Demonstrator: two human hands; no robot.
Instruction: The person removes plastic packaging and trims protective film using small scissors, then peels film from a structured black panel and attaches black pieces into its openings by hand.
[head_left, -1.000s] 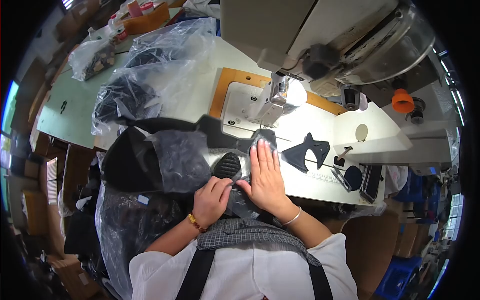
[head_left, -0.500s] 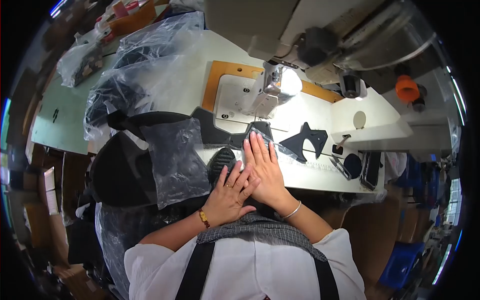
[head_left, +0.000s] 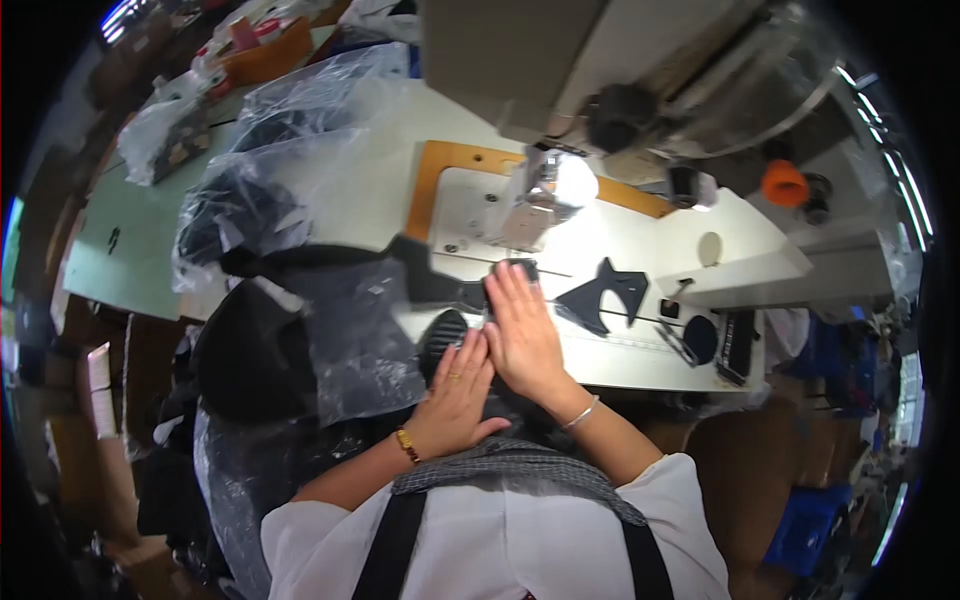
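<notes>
My right hand (head_left: 527, 340) lies flat with its fingers stretched out over the end of a black sheet piece (head_left: 420, 268) at the front of the sewing machine (head_left: 533, 205). Just left of it, my left hand (head_left: 455, 395) is flat too, its fingertips touching or very near a ribbed black oval pad (head_left: 441, 338). Neither hand grips anything. A clear plastic bag (head_left: 362, 335) rests over the large black panel (head_left: 250, 350) to the left. What lies under my right palm is hidden.
A black star-like cut piece (head_left: 606, 295) lies right of my hands, with small snips (head_left: 677, 343), a round black disc (head_left: 700, 340) and a dark narrow box (head_left: 736, 347) beyond it. Plastic-wrapped dark pieces (head_left: 245, 205) sit at back left. The machine's head (head_left: 510, 60) overhangs the table.
My left hand has slid left off my right hand, so the two now lie side by side. The view has shifted slightly, and the black pieces remain in about the same place.
</notes>
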